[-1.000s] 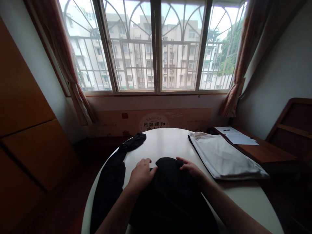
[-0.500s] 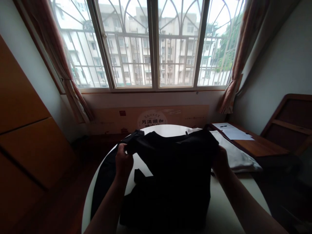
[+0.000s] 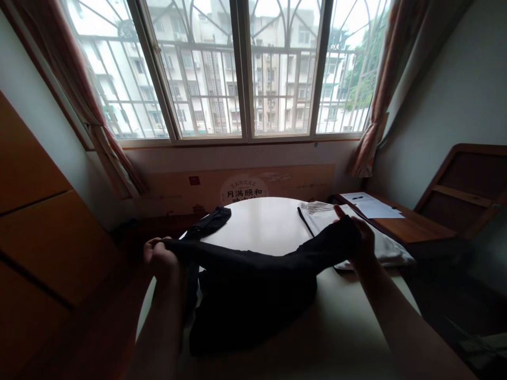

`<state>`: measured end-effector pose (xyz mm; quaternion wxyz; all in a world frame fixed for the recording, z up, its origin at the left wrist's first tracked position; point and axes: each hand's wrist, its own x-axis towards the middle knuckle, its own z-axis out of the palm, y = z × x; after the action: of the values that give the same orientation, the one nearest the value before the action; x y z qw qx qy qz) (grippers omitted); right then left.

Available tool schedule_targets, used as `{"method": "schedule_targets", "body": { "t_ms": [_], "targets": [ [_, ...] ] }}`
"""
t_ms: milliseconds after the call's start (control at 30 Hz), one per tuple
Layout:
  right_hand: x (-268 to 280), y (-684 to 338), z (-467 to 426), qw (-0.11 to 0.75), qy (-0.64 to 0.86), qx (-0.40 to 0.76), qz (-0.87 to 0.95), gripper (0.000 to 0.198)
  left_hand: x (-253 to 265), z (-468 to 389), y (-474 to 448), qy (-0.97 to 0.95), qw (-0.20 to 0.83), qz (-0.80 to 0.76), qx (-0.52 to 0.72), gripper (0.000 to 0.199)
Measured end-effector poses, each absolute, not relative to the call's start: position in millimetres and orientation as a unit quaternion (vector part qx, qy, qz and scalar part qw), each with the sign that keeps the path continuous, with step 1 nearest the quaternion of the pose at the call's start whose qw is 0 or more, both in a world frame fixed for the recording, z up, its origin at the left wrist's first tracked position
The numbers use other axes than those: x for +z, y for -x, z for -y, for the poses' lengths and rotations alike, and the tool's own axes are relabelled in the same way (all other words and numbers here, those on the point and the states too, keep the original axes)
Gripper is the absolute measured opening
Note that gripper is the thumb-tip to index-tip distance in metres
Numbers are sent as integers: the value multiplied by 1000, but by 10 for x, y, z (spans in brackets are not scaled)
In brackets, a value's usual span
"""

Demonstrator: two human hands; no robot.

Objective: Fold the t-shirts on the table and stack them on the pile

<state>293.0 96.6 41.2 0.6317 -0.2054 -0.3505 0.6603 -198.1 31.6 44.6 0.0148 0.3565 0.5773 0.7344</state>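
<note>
A black garment (image 3: pixel 253 295) is stretched between my two hands above the round white table (image 3: pixel 269 219); its exact kind is hard to make out in the dark. At the left, my left hand (image 3: pixel 161 258) is closed on one end of it. My right hand (image 3: pixel 360 237) grips the other end, thumb pointing up. The lower part of the cloth sags toward the tabletop. Another dark piece of cloth (image 3: pixel 212 221) lies on the table's left side, partly hidden behind the held garment. Beyond my right hand lies folded white cloth (image 3: pixel 384 245) with a dark edge.
A wooden side table (image 3: pixel 423 224) with white papers (image 3: pixel 370 205) and a pen stands at the right, beside a wooden-framed chair (image 3: pixel 467 184). An orange-brown cabinet (image 3: pixel 35 232) is at the left. A printed box panel (image 3: pixel 178 192) sits below the barred window.
My hands have moved farther apart, the left one outward to the left. The garment's top edge is now pulled long and thin, and its body hangs lower and more bunched.
</note>
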Motion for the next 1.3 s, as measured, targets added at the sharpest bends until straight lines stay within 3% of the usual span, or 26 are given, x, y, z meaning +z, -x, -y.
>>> {"method": "schedule_targets", "body": {
  "t_ms": [100, 200, 333, 433, 600, 700, 833, 1000, 1167, 1300],
  "targets": [
    [381, -2973, -848, 466, 201, 730, 458, 74, 620, -230, 1805, -288, -143, -531, 784, 3],
    [343, -2987, -798, 294, 167, 753, 564, 88, 709, -173, 1554, -383, -200, -535, 726, 8],
    [420, -2851, -803, 149, 202, 716, 652, 80, 550, -226, 1148, -641, -43, -617, 454, 24],
    [543, -2673, -781, 66, 284, 637, 713, 75, 399, -277, 892, -716, 75, -657, 223, 44],
    [684, -2471, -657, -46, 307, 560, 768, 70, 499, -183, 752, -723, 97, -681, 69, 40],
    [724, -2447, -585, -61, 305, 530, 789, 63, 619, -77, 799, -738, 112, -661, 83, 38],
    [750, -2427, -531, -73, 320, 493, 806, 59, 649, -2, 874, -748, 120, -638, 135, 53],
    [755, -2340, -476, -63, 358, 421, 831, 48, 600, -22, 888, -751, 157, -634, 100, 33],
    [727, -2203, -384, 62, 341, 336, 876, 30, 606, -64, 854, -750, 123, -639, 114, 12],
    [682, -2024, -267, 169, 327, 371, 853, 36, 784, 17, 773, -736, 93, -640, 201, 14]
  ]
}}
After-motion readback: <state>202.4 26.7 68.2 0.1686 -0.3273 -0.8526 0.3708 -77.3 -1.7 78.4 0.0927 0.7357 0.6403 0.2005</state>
